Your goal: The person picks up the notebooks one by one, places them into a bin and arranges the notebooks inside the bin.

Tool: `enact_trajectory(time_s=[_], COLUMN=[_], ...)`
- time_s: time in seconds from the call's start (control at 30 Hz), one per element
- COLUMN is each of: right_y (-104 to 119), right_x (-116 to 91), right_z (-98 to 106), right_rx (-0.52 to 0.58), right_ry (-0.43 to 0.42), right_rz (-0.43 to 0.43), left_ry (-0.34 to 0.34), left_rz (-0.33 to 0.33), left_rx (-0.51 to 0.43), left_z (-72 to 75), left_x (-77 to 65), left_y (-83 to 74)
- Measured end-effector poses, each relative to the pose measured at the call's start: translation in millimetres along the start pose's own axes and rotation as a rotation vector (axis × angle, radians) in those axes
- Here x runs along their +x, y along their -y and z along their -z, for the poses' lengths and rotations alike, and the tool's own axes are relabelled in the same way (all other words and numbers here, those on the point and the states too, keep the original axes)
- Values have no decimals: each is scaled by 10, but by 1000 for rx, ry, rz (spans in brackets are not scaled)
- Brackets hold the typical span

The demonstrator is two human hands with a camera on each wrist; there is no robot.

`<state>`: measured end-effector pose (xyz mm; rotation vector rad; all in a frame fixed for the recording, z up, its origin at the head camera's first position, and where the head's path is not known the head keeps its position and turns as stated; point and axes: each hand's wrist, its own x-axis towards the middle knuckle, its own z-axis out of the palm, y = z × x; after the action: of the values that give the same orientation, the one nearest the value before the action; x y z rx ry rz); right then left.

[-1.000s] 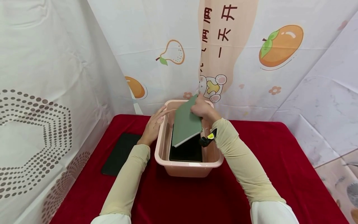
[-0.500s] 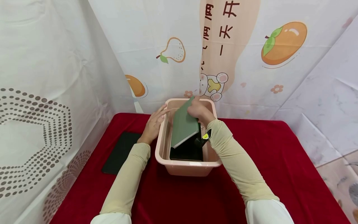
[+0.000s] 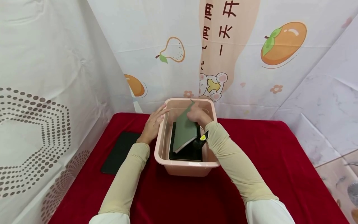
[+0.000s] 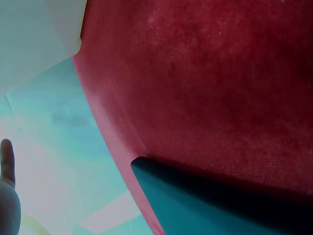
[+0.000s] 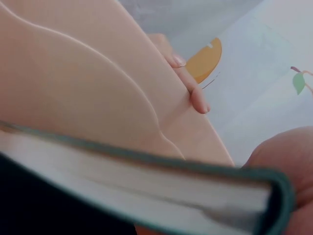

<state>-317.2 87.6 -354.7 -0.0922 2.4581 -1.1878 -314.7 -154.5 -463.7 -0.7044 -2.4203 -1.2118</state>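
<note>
A green hardcover book [image 3: 184,130] is tilted inside a pink plastic basin [image 3: 188,171]. My right hand [image 3: 197,114] grips the book near its far right part. The right wrist view shows its page edges [image 5: 132,178] close up, with part of the right hand [image 5: 288,156] beside the cover. Beneath lies a black, flat, book-like thing [image 3: 185,156] on the basin's bottom, partly covered. My left hand [image 3: 152,127] rests on the basin's left rim, fingers extended; its fingertips [image 5: 198,100] appear over the rim in the right wrist view.
A dark flat rectangular thing [image 3: 120,154] lies left of the basin on the red tablecloth [image 3: 251,149]; its corner [image 4: 195,200] shows in the left wrist view. A printed white curtain [image 3: 240,93] hangs right behind the basin.
My right hand has lowered the green book deeper into the basin, moving slightly left and toward me. The left hand has stayed on the rim.
</note>
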Motion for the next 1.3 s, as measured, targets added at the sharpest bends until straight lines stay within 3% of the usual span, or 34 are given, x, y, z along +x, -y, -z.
enact_trajectory(time_s=[0.53,0.77,0.83,1.03,1.2,1.23,1.3], right_y=[-17,-27,-28,-50,-38,-111,-142], right_x=[10,49,67,226,235,337,398], right_z=[-123,-173,-189,-221,-212,-224,-224], right_rx=[38,-11,-61,-585,-636,-646,-825], right_ry=[30,27,30,101,133,136,168], right_rz=[-20,-23,-41,-36,-82,-91,-36], left_ry=[2,-7,-7,-3,0,1,2], left_rz=[-4,-1,0,-8,-9,-10,-8], left_rx=[1,-7,-13,-16,-12,-12,-13], left_z=[47,56,49,11,8,7,8], left_x=[16,13,7,-4,-2,0,-1], left_y=[-34,-36,-28,25,18,19,17])
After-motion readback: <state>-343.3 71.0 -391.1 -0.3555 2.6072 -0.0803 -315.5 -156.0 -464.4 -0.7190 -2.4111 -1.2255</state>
